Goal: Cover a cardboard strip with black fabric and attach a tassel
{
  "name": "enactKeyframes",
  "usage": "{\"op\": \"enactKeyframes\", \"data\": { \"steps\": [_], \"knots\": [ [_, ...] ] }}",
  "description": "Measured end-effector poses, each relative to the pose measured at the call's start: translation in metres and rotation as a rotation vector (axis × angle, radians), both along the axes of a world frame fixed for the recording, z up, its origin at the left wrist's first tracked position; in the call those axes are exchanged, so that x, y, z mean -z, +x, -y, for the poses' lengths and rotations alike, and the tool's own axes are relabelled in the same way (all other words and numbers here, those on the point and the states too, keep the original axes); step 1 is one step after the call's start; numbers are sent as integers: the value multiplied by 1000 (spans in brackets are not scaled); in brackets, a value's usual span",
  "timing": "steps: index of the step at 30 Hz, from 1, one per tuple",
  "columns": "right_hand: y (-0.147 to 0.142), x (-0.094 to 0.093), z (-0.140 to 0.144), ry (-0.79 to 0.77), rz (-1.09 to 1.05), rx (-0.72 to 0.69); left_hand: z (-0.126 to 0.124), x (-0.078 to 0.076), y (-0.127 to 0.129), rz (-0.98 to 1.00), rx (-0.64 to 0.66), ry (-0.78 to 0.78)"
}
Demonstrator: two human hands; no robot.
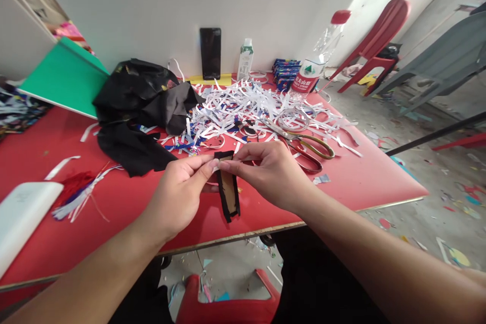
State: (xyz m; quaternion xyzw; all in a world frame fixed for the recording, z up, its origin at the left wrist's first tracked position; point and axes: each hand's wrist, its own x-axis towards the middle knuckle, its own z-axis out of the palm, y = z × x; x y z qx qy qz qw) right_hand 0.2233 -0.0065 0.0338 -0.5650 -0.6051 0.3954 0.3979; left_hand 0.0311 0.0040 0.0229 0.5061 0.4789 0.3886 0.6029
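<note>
Both hands (pixel 228 177) pinch upright cardboard strip's (pixel 228 191) top.

A red table (pixel 341 187) bears a heap of white paper strips (pixel 246 106), scissors (pixel 304 144), black cloth (pixel 140 111), a green board (pixel 61 76), 2 bottles (pixel 245 61) and a phone (pixel 210 53) leaning against the wall.

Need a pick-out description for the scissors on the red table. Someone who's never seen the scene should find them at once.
Start at the red table and go to the heap of white paper strips in front of the wall. The scissors lie flat at the heap's near right edge, just beyond the right hand. They are the only metal tool there, with gold-coloured handle loops over red.
</note>
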Motion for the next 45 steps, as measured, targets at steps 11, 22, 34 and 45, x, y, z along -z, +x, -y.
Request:
{"op": "enactKeyframes", "data": {
  "steps": [11,22,34,45],
  "knots": [
    [-1,-1,-3,30,-10,47,-1,2,-2,26,94,8],
    [0,0,-3,4,28,88,0,2,-3,61,108,-4],
    [0,2,0,151,113,102,2,-1,-1,151,84,-42],
    [0,-2,1,200,28,63,3,-3,0,145,84,-30]
  ]
}}
